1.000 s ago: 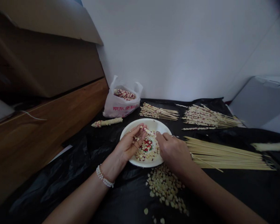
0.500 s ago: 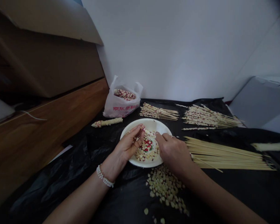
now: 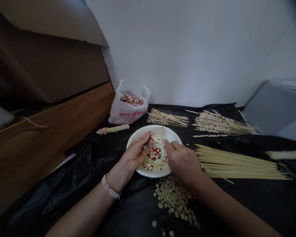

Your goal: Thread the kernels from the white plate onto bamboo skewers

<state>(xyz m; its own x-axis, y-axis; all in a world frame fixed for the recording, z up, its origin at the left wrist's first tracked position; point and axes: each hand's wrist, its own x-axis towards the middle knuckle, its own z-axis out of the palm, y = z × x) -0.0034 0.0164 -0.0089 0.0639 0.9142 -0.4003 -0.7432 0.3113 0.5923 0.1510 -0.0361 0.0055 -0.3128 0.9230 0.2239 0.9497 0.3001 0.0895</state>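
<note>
1. Rising behind everything, a pale wall [image 3: 177,52] fills the background.
2. Below it spreads a black plastic sheet [image 3: 128,210], with a cardboard box [image 3: 64,65] and a wooden panel [image 3: 71,112] on the left, and a grey box [image 3: 273,108] at the far right.
3. A fan of bare sticks [image 3: 236,163] lies to the right of the right hand.
4. The white bowl [image 3: 132,135] sits in the middle under both hands, a red and green pattern showing on its bottom.
5. Beyond the bare sticks lies the larger group of threaded skewers [image 3: 212,123].
6. Next comes a pile of pale pieces [image 3: 175,197] on the sheet, just on the near side of the bowl.
7. A white carrier bag [image 3: 128,113] with red lettering holds speckled corn cobs [image 3: 133,99].
8. The right hand [image 3: 182,159] is closed, thumb and forefinger pinching one end of a kernel-covered skewer [image 3: 158,141] over the bowl.
9. The left hand [image 3: 138,151] is half curled at its other end; whether those fingers grip it, I cannot tell.
10. A smaller group of threaded skewers [image 3: 166,118] lies behind the bowl.
11. A mostly stripped cob [image 3: 113,129] rests before the bag.
12. A beaded bracelet [image 3: 110,187] circles the left wrist.
13. Loose kernels [image 3: 154,163], red and cream, lie in the bowl.
</note>
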